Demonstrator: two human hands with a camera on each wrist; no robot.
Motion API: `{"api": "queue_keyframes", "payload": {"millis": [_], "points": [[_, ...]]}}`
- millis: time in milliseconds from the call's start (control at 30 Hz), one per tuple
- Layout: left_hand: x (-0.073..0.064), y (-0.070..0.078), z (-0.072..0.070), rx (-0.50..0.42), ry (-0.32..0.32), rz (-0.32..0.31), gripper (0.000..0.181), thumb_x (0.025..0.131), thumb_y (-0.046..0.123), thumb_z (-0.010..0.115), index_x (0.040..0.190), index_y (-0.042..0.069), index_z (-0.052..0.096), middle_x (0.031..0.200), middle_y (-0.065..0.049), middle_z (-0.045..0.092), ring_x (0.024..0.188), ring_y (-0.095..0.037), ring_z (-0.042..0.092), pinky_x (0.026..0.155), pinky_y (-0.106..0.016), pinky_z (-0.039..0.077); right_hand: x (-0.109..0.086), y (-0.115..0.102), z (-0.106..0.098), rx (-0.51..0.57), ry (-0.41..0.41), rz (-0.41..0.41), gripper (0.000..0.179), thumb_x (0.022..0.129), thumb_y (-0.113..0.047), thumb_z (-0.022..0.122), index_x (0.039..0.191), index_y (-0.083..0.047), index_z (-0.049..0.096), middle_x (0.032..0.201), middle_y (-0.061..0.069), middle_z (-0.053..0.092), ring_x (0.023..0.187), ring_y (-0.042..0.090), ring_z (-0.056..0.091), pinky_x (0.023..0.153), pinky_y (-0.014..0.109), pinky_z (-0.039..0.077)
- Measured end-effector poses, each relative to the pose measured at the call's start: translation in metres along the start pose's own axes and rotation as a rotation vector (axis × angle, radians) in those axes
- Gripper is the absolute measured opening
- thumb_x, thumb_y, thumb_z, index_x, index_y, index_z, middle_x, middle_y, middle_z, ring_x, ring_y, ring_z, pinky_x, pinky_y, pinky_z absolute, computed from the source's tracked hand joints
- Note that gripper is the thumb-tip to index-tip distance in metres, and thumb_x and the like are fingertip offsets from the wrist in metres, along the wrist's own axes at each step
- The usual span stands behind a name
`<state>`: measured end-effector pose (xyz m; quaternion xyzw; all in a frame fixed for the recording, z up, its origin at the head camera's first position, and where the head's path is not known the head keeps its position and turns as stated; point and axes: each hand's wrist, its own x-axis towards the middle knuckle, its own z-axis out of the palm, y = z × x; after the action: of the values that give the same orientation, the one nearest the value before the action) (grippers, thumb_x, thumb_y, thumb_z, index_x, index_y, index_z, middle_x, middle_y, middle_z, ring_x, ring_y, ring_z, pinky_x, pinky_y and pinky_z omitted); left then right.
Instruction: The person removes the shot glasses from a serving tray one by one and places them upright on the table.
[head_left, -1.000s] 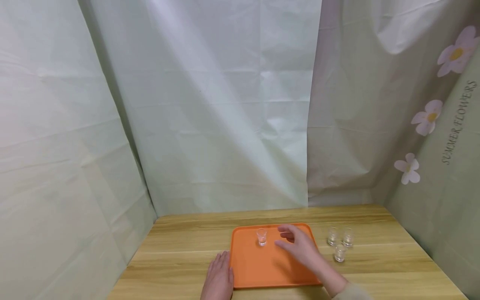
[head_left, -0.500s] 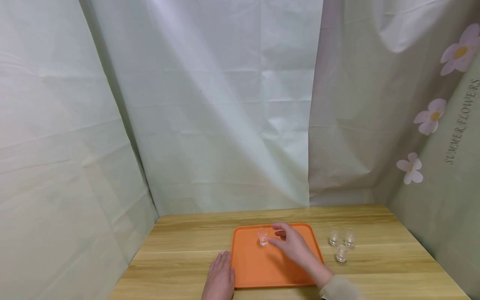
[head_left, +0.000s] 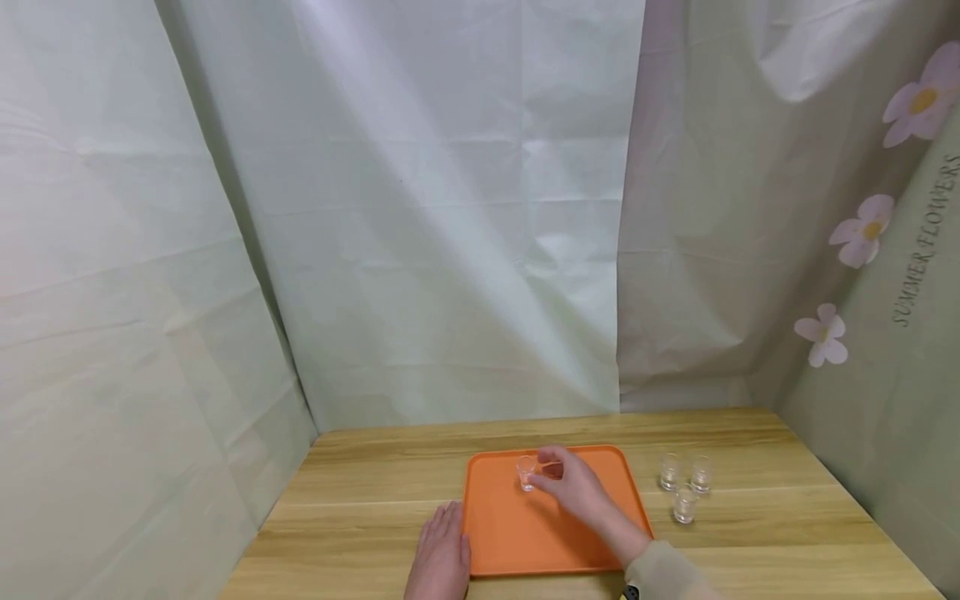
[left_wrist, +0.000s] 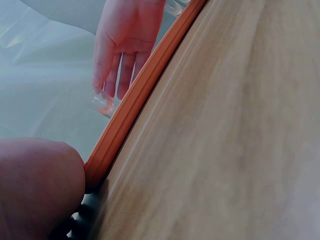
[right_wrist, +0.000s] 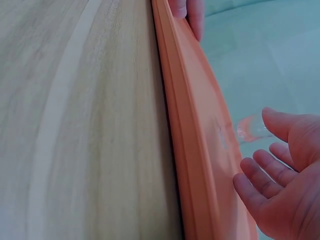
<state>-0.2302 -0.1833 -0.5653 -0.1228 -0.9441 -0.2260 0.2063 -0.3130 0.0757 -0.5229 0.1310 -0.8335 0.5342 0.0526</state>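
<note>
A small clear shot glass (head_left: 524, 472) stands upright on the orange tray (head_left: 540, 537), near its far left part. My right hand (head_left: 579, 490) reaches over the tray from the right, thumb and forefinger spread apart, with the thumb tip right at the glass. From the right wrist, the fingers (right_wrist: 265, 172) look loosely bent, and the glass (right_wrist: 251, 127) shows just past the thumb. My left hand (head_left: 440, 552) lies with extended fingers against the tray's left edge. The left wrist view has the glass (left_wrist: 103, 103) below the right hand's fingertips.
Three more clear shot glasses (head_left: 684, 505) stand in a cluster on the wooden table (head_left: 765, 533), right of the tray. Pale curtains (head_left: 465, 250) hang behind the table and along both sides.
My right hand has moved left across the tray to the shot glass. The left hand stays at the tray's edge, and the glasses keep their places.
</note>
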Motion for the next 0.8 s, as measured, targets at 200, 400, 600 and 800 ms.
{"api": "queue_keyframes", "payload": {"millis": [200,400,600,800], "points": [[0.0,0.0,0.0,-0.008,-0.034,-0.029,0.047,0.103,0.004,0.069,0.146,-0.011,0.061,0.148,-0.029,0.064,0.141,-0.052,0.057,0.12,-0.067,0.043,0.002,0.001,0.005,0.027,-0.023,0.018,0.052,0.097,-0.02,0.088,0.14,0.002,0.067,0.133,0.015,0.072,0.117,0.034,0.073,0.096,0.051,0.063],[0.0,0.001,-0.002,-0.008,-0.055,-0.046,0.048,0.103,0.005,0.07,0.148,-0.009,0.061,0.15,-0.027,0.063,0.142,-0.051,0.056,0.12,-0.067,0.041,0.003,-0.001,0.009,0.029,-0.036,0.029,0.051,0.098,-0.019,0.087,0.141,0.001,0.067,0.134,0.014,0.072,0.115,0.033,0.073,0.092,0.049,0.064],[0.0,0.002,-0.002,-0.005,-0.05,-0.039,0.048,0.103,0.005,0.07,0.148,-0.01,0.061,0.149,-0.027,0.064,0.142,-0.051,0.056,0.12,-0.067,0.042,0.005,-0.001,0.013,0.003,-0.035,0.036,0.044,0.1,-0.019,0.086,0.136,-0.001,0.069,0.118,0.007,0.074,0.108,0.027,0.071,0.082,0.042,0.063],[0.0,0.004,-0.003,-0.001,-0.042,-0.039,0.047,0.103,0.004,0.069,0.147,-0.01,0.061,0.149,-0.028,0.064,0.142,-0.05,0.056,0.121,-0.066,0.042,0.005,-0.002,0.015,-0.018,-0.04,0.045,0.027,0.102,-0.02,0.083,0.123,-0.007,0.072,0.11,0.003,0.072,0.104,0.022,0.067,0.073,0.035,0.059]]}}
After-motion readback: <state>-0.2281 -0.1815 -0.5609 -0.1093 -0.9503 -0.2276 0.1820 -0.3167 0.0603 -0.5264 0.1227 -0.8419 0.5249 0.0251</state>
